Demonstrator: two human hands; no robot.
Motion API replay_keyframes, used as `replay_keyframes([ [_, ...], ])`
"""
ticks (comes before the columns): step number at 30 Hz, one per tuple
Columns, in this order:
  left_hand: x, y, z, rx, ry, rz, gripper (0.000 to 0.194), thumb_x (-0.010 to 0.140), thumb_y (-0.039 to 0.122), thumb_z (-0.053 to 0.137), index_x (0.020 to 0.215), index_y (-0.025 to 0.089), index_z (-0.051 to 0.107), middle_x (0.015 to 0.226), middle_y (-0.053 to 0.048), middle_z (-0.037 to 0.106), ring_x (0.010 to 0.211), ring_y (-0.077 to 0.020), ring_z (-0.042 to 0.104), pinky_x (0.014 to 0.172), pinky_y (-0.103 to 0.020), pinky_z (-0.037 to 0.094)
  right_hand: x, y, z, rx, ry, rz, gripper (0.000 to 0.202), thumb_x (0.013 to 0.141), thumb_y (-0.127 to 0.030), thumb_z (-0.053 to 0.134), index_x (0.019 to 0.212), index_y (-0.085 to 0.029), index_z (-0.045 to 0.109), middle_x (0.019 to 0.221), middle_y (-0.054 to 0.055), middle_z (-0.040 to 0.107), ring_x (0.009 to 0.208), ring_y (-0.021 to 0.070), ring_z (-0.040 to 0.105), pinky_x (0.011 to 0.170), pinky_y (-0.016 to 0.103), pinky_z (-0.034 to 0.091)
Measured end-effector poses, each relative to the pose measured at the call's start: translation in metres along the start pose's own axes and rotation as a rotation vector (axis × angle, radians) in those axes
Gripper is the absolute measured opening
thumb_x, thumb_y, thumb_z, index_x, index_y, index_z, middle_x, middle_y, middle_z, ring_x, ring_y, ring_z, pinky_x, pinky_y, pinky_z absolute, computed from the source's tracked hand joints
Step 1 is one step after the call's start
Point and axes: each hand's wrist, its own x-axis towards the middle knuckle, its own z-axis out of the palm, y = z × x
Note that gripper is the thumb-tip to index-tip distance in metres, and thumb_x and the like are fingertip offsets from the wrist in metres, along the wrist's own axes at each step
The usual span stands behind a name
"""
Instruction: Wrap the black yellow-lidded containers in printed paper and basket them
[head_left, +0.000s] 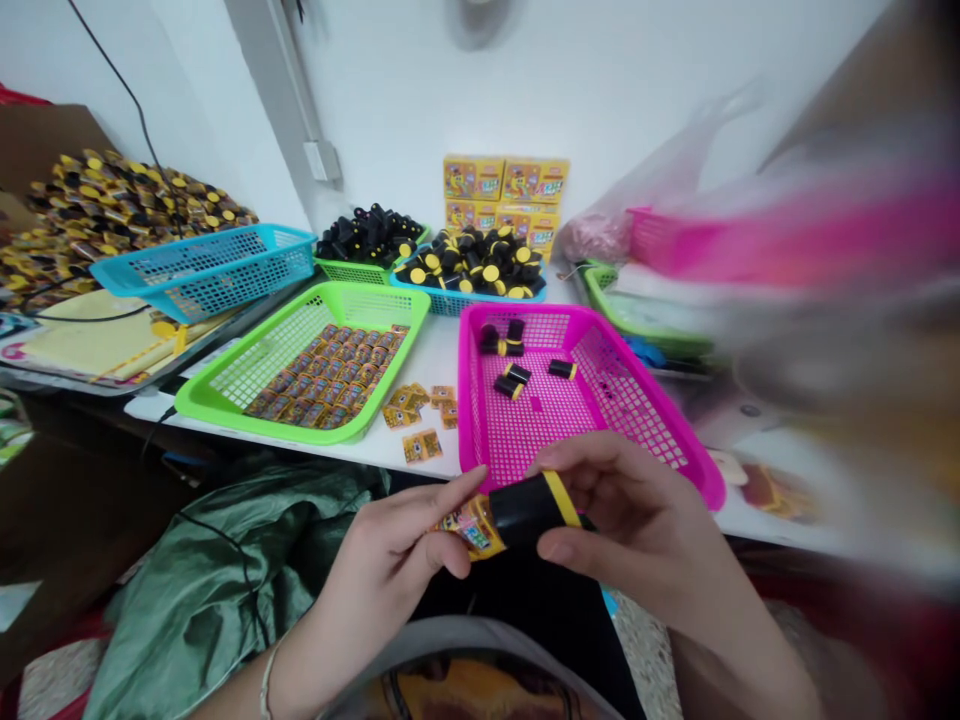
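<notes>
In front of my body my left hand [409, 535] pinches a small orange printed sleeve [474, 528] between thumb and fingers. A black tube with a yellow end [529, 510] meets that sleeve; whether it sits inside it, I cannot tell. My right hand [626, 510] is curled round the yellow end, thumb below and fingers partly hidden behind. Just beyond my hands is a pink basket [469, 400] with several similar black tubes [513, 378] lying in it. Flat printed sleeves [421, 446] lie on the white table left of it.
A green basket [225, 385] holds rows of sleeved pieces. Behind stand a blue basket [442, 300] of black-yellow tubes, another of black pieces [375, 235], and yellow boxes [506, 190]. At left are an empty blue basket [217, 270] and a heap of tubes [97, 210]. Blurred shapes fill the right.
</notes>
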Motion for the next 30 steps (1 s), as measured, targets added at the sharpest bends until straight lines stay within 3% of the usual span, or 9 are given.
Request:
replay_keyframes([
  [4,-0.001,-0.002,0.0,0.002,-0.007,0.05,0.042,0.101,0.029,0.056,0.143,0.029,0.059,0.071,0.0,0.077,0.068,-0.0115,0.073,0.07,-0.014,0.055,-0.005,-0.003,-0.002,0.072,-0.015,0.007,0.042,0.073,-0.014,0.09,0.105,-0.033,0.071,0.091,-0.004,0.075,0.083,0.0081,0.071,0.074,0.014,0.056],
  [7,-0.002,-0.003,0.001,-0.006,-0.069,0.06,0.046,0.102,0.027,0.055,0.148,0.03,0.053,0.084,-0.003,0.079,0.078,-0.0127,0.075,0.075,-0.015,0.057,-0.006,-0.003,-0.003,0.126,-0.052,0.059,0.04,0.073,-0.015,0.09,0.104,-0.032,0.071,0.088,-0.004,0.075,0.08,0.008,0.072,0.073,0.015,0.057],
  [11,-0.003,-0.003,-0.001,0.004,-0.075,0.09,0.045,0.101,0.038,0.053,0.146,0.032,0.055,0.102,-0.008,0.079,0.088,-0.0157,0.076,0.077,-0.018,0.059,-0.002,-0.003,-0.002,0.198,-0.108,0.16,0.035,0.075,-0.016,0.088,0.102,-0.028,0.07,0.086,-0.003,0.075,0.079,0.0091,0.073,0.071,0.017,0.058],
  [16,-0.004,-0.004,-0.003,-0.006,-0.095,0.133,0.047,0.102,0.038,0.052,0.148,0.03,0.054,0.099,-0.01,0.079,0.086,-0.018,0.075,0.074,-0.02,0.059,0.004,-0.005,-0.003,0.215,-0.077,0.224,0.034,0.068,-0.02,0.093,0.092,-0.021,0.069,0.077,-0.003,0.07,0.063,0.0071,0.067,0.057,0.014,0.056],
  [20,-0.005,-0.003,-0.003,-0.031,-0.108,0.086,0.046,0.1,0.039,0.053,0.146,0.032,0.056,0.098,-0.009,0.077,0.089,-0.0196,0.076,0.074,-0.021,0.061,0.006,-0.003,-0.003,0.189,-0.045,0.266,0.036,0.067,-0.029,0.093,0.09,-0.02,0.066,0.072,-0.004,0.065,0.052,0.0064,0.059,0.044,0.014,0.05],
  [27,-0.002,0.002,0.0,0.038,-0.061,0.138,0.051,0.095,0.023,0.065,0.145,0.033,0.056,0.107,-0.008,0.078,0.092,-0.0161,0.076,0.081,-0.018,0.06,-0.001,-0.002,0.004,0.078,-0.047,0.265,0.04,0.062,-0.022,0.095,0.089,-0.022,0.065,0.077,-0.003,0.07,0.066,0.0094,0.064,0.06,0.019,0.052],
  [30,-0.004,0.003,0.003,-0.026,-0.073,0.051,0.067,0.088,0.02,0.076,0.149,0.035,0.051,0.114,-0.006,0.078,0.096,-0.0172,0.075,0.087,-0.021,0.058,-0.002,-0.004,0.01,0.0,-0.037,0.237,0.046,0.057,-0.024,0.098,0.087,-0.024,0.063,0.074,-0.005,0.068,0.065,0.0106,0.061,0.057,0.021,0.048],
])
